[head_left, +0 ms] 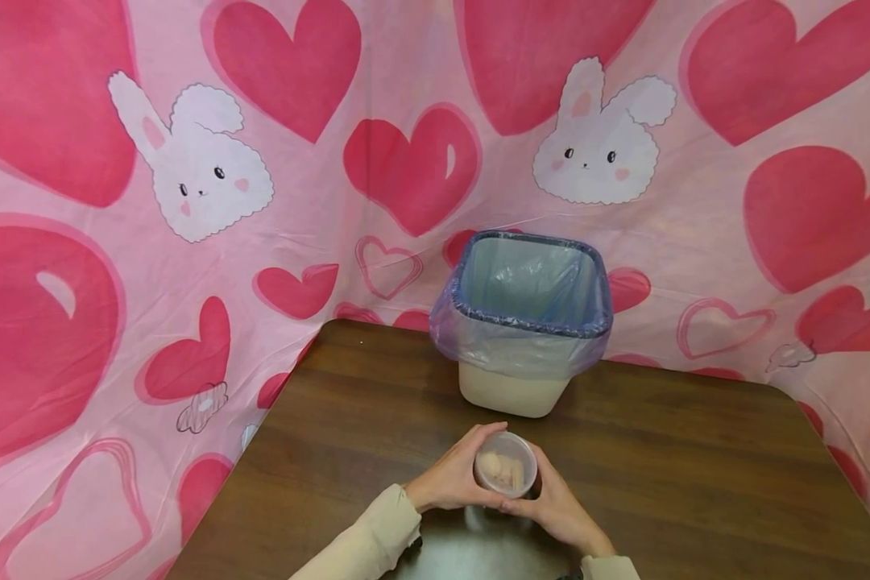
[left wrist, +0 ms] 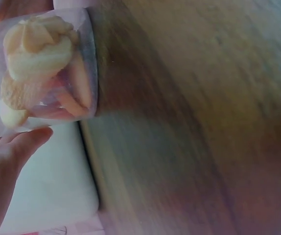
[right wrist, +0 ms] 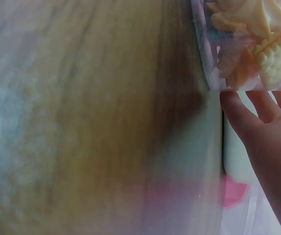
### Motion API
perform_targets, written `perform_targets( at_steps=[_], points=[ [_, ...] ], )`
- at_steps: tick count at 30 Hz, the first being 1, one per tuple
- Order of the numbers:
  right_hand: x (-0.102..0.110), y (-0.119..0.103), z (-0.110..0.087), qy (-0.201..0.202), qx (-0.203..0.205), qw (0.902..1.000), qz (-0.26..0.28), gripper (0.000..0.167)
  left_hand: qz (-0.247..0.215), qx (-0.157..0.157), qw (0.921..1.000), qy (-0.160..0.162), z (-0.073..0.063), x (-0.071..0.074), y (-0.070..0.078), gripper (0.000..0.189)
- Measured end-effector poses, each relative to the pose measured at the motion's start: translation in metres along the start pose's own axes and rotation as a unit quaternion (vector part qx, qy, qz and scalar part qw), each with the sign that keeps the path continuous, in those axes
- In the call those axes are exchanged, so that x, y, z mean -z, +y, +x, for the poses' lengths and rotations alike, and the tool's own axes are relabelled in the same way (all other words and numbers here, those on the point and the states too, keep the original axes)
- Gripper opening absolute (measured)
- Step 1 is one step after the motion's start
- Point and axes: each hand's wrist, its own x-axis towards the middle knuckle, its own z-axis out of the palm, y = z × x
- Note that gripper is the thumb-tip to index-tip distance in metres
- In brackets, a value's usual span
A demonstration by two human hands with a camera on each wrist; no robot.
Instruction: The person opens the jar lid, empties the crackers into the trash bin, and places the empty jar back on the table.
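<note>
A clear plastic tub [head_left: 519, 451] with a round top is held between both hands, in front of the bin. Inside lie biscuits [left wrist: 41, 56], pale and of mixed shapes; one with a ridged face [right wrist: 279, 56] shows in the right wrist view. From the left side my left hand [head_left: 449, 481] grips the tub, its fingers round the far side and its thumb at the near side. My right hand [head_left: 561, 503] holds the opposite side, the thumbs close together. Whether the tub's base touches the table is hard to tell.
Behind the hands stands a cream bin [head_left: 515, 391], lined with a translucent purple-blue bag [head_left: 445, 326] folded over its rim. It is on a dark brown wooden table [head_left: 710, 467]. A pink cloth [head_left: 304, 217] with hearts and rabbits hangs behind and to the left.
</note>
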Motion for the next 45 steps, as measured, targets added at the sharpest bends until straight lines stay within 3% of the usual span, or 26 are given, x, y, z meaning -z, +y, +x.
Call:
perform_targets(
  at_steps=[16,21,25,33,41,45],
  points=[
    [0.000,0.003,0.001,0.004,-0.002,1.0000,-0.007,0.090,0.006,0.000,1.0000,-0.001,-0.005,0.002,-0.003,0.098],
    [-0.001,0.004,0.000,0.005,0.023,0.9997,-0.007,0.087,-0.029,-0.004,0.9996,0.000,-0.008,0.002,-0.006,0.099],
    [-0.001,0.004,0.000,0.015,0.020,0.9996,-0.012,0.089,-0.068,-0.007,0.9977,-0.003,-0.010,0.004,-0.008,0.098],
    [-0.001,0.004,0.000,0.016,0.016,0.9996,-0.014,0.090,-0.067,-0.023,0.9975,0.004,-0.014,0.008,-0.010,0.093],
    [0.000,0.005,0.001,0.008,0.031,0.9994,-0.016,0.087,-0.078,-0.002,0.9970,0.004,-0.016,0.013,-0.012,0.089],
    [-0.001,0.005,0.001,0.011,0.031,0.9994,-0.014,0.086,-0.070,-0.019,0.9974,0.007,-0.017,0.015,-0.013,0.087]
  ],
)
